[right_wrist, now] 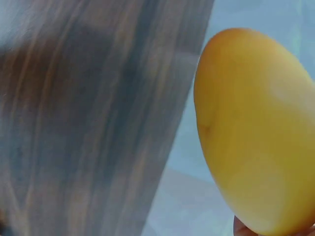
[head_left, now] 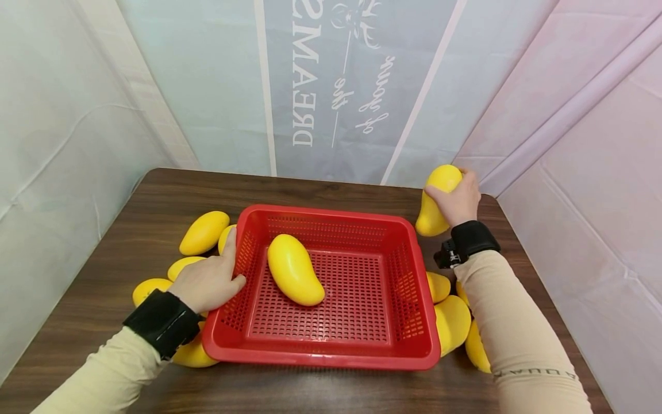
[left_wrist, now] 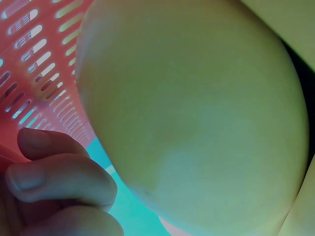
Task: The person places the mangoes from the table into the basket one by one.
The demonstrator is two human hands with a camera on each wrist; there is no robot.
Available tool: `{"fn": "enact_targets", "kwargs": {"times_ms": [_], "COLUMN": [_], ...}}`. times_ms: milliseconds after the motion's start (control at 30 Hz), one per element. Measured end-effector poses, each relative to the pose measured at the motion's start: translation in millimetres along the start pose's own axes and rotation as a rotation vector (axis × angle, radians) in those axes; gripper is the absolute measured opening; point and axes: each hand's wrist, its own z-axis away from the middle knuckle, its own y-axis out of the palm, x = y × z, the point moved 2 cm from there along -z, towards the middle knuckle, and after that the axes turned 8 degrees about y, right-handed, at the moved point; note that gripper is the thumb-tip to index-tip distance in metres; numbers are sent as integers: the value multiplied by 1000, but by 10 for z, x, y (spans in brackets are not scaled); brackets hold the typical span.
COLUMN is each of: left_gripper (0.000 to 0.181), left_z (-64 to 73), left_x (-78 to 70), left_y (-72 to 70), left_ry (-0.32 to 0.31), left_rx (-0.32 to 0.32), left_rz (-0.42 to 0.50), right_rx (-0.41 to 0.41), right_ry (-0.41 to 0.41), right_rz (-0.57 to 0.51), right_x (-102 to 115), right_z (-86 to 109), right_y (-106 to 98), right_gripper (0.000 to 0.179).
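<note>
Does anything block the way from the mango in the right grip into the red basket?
Only the basket's right rim lies between the held mango and the inside; nothing visible covers the open top.

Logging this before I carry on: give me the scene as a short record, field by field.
left hand: grips the left rim of the red basket
right hand: holds a raised mango near the far right corner of the table
inside basket: one mango, left of centre
left of basket: several loose mangoes
right of basket: more mangoes, partly hidden by the right sleeve
</note>
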Motion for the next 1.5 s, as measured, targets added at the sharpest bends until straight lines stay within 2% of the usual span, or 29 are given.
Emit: {"fn": "enact_targets", "kwargs": {"times_ms": [233, 500, 833, 1033, 1300, 1500], "left_gripper": [100, 100, 100, 99, 98, 96], "left_z": [9, 9, 11, 4, -2, 2], "left_x": [8, 20, 12, 0, 3, -11], "left_y": [1, 4, 5, 2, 8, 11], "left_ry": [-3, -6, -13, -13, -16, -29], "left_rx": [-3, 0, 3, -5, -12, -12], "left_rz": [16, 15, 1, -14, -32, -38], "right_rx": [-3, 37, 190, 301, 471, 559], "right_ry": [-156, -223, -366, -443, -492, -488], "right_rz": [35, 6, -37, -41, 45, 132], "right_x": [318, 642, 904, 973, 1021, 1009], "right_z": [154, 369, 671, 862, 1106, 1233], "right_y": [35, 82, 228, 383, 624, 814], "right_gripper": [80, 82, 82, 82, 80, 79]}}
